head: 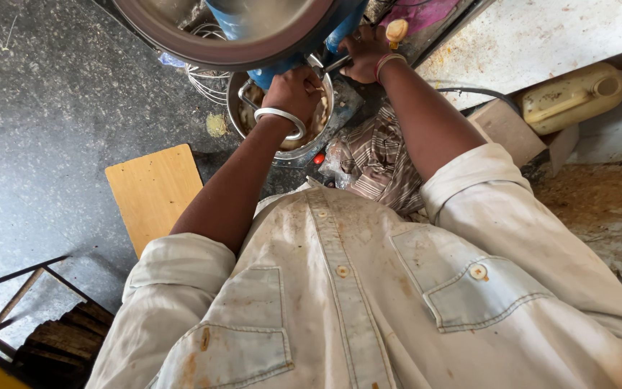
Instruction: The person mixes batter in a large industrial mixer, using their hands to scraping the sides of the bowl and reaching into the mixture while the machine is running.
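You are looking straight down your own chest at a blue mixing machine (268, 43) standing over a steel bowl (282, 155) that holds pale dough (319, 115). Your left hand (293, 90), a silver bangle (282, 119) on its wrist, reaches into the bowl with fingers curled down; what they grip cannot be told. Your right hand (363, 54), with a red thread band at the wrist, is closed around a metal lever (334, 66) with a tan knob (397, 30) on the machine's side. A wire whisk (206, 75) lies just left of the bowl. A wooden board (154, 193) lies on the grey floor to the left, and a yellow jerrycan (570, 97) lies on its side to the right.
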